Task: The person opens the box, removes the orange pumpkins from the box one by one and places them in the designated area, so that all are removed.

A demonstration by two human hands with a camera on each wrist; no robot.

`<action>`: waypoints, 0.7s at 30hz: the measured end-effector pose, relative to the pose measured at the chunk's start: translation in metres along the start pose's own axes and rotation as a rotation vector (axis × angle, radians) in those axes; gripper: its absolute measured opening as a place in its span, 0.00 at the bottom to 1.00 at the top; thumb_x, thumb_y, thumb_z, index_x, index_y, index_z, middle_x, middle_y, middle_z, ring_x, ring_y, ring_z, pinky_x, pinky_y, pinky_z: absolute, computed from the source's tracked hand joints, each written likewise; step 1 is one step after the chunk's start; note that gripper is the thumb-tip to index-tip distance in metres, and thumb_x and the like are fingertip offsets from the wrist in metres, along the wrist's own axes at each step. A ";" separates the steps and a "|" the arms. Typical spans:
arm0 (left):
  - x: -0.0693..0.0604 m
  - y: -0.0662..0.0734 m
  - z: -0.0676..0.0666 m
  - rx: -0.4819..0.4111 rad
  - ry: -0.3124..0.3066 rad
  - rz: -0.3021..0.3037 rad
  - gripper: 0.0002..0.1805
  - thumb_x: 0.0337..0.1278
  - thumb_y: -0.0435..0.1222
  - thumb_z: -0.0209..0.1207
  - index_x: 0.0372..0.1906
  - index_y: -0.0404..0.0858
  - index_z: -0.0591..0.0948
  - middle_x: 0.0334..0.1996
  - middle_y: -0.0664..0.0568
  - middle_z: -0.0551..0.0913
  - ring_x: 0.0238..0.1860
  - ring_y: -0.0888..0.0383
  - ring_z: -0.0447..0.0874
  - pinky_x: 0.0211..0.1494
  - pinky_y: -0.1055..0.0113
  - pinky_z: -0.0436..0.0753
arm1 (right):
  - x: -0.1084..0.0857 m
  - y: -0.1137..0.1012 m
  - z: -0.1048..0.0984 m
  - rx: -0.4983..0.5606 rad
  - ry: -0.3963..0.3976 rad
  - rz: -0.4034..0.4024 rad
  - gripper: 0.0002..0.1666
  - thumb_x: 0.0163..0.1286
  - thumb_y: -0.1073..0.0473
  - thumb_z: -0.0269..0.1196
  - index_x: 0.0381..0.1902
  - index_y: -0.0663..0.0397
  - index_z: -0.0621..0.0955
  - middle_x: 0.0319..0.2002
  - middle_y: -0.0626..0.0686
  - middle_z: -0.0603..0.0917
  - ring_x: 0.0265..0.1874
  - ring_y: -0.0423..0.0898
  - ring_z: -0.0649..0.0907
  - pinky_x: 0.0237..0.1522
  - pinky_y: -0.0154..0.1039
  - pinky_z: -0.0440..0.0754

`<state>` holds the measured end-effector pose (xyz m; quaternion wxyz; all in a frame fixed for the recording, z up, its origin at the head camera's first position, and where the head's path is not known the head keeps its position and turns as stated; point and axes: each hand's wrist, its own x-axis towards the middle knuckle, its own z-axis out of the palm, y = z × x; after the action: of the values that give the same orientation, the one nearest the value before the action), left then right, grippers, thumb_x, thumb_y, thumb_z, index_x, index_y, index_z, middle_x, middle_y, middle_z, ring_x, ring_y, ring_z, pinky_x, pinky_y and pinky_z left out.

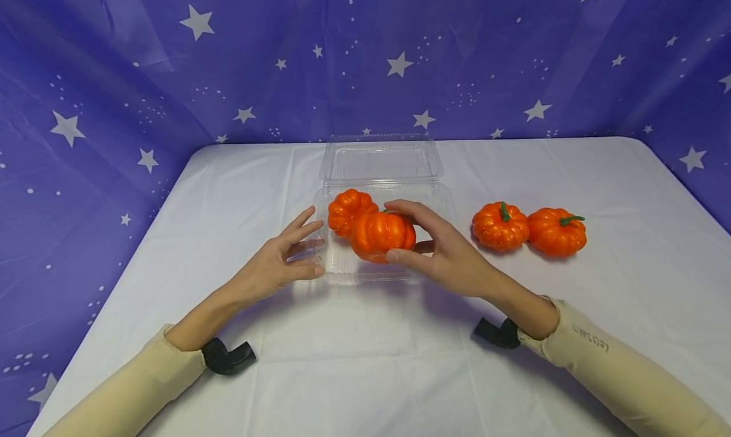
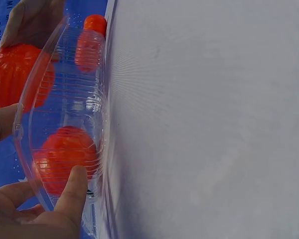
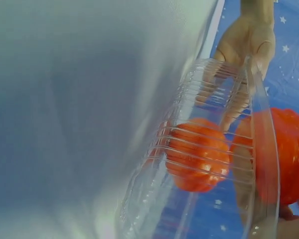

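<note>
My right hand (image 1: 451, 253) grips an orange toy pumpkin (image 1: 381, 237) between thumb and fingers, over the front part of a clear plastic clamshell box (image 1: 371, 276). Another orange pumpkin (image 1: 349, 210) sits inside the box at its left, partly covered by the held one in the head view. In the left wrist view the held pumpkin (image 2: 15, 74) is above the box rim, while the other pumpkin (image 2: 67, 159) shows through the ribbed wall. My left hand (image 1: 280, 259) is at the box's left side, fingers spread and fairly straight, the fingertips at the wall.
Two more orange pumpkins with green stems, one (image 1: 500, 226) touching the other (image 1: 556, 232), lie on the white tablecloth (image 1: 365, 373) to the right. The box's lid (image 1: 381, 158) stands open toward the back. A purple starry curtain (image 1: 365, 56) hangs behind the table.
</note>
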<state>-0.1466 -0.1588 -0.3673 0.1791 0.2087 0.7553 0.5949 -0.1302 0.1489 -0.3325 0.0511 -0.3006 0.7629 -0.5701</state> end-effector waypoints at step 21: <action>0.000 0.000 0.001 0.008 0.001 -0.001 0.44 0.56 0.30 0.68 0.75 0.32 0.59 0.79 0.58 0.41 0.71 0.45 0.63 0.61 0.67 0.77 | -0.008 0.001 -0.006 0.046 0.047 0.076 0.33 0.63 0.69 0.68 0.64 0.52 0.71 0.61 0.51 0.74 0.59 0.49 0.75 0.58 0.45 0.79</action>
<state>-0.1465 -0.1582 -0.3677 0.1782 0.2088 0.7578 0.5920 -0.1267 0.1586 -0.3332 0.0617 -0.2565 0.7613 -0.5922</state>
